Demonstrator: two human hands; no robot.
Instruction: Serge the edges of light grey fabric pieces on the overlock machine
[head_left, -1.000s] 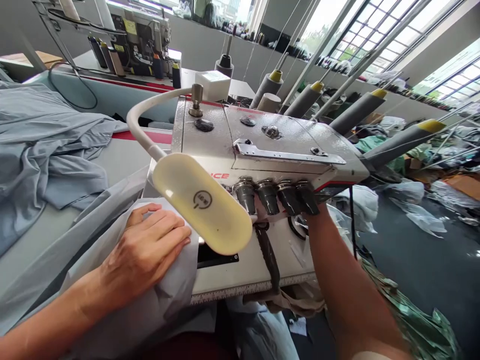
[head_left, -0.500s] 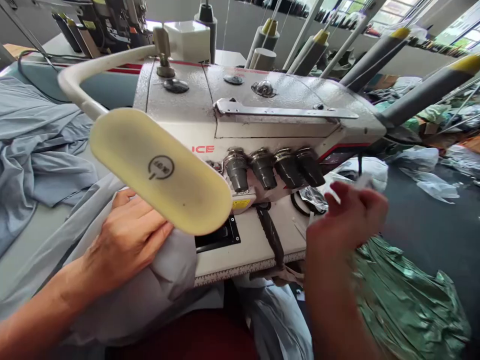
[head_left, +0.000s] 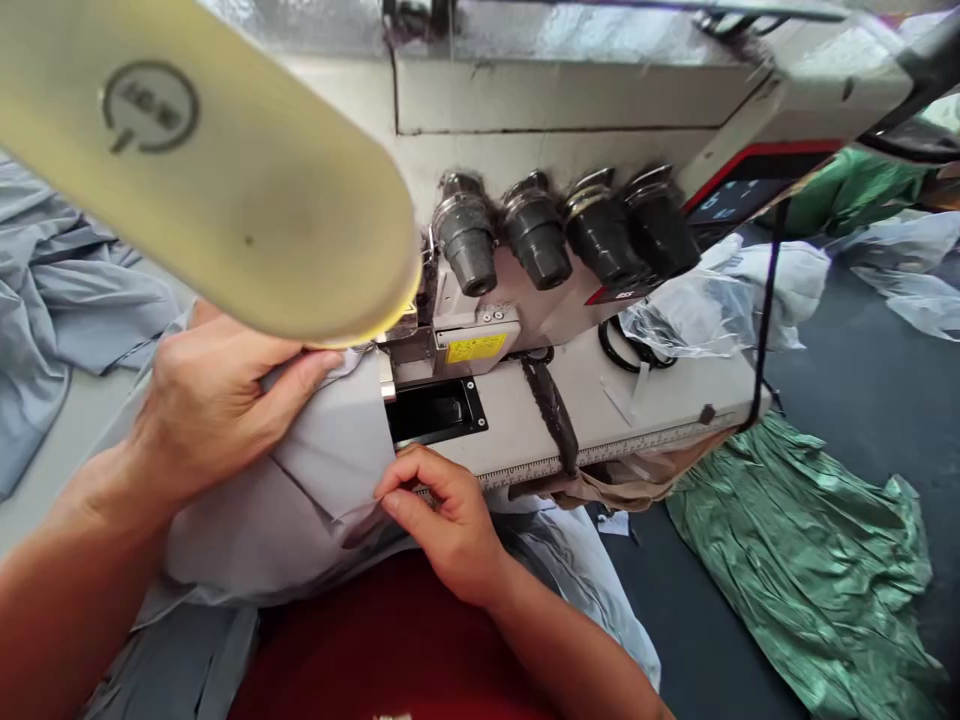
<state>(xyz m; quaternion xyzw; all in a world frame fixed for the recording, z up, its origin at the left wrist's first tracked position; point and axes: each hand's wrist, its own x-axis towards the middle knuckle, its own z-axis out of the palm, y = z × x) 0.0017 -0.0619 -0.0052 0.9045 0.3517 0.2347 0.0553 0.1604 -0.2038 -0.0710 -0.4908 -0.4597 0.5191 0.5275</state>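
Light grey fabric (head_left: 330,440) drapes over the front of the sewing machine (head_left: 555,100) and down toward my lap. My left hand (head_left: 225,390) pinches a fold of it between thumb and fingers, close to the presser area. The lamp hides the fingertips in part and most of the needle area. At the fabric's right edge, beside the black recessed plate (head_left: 439,410), my right hand (head_left: 450,520) has thumb and forefinger closed on the cloth.
A yellowish oval lamp (head_left: 300,220) hangs over the left side. Several black tension knobs (head_left: 469,235) stick out of the machine front. More grey cloth (head_left: 82,290) lies at left. A green sack (head_left: 817,560) and clear plastic bags (head_left: 690,310) are at right.
My right hand has come down and left from beside the knobs to the fabric's edge and pinches it. My left hand stays on the cloth. The view has tilted down and closer.
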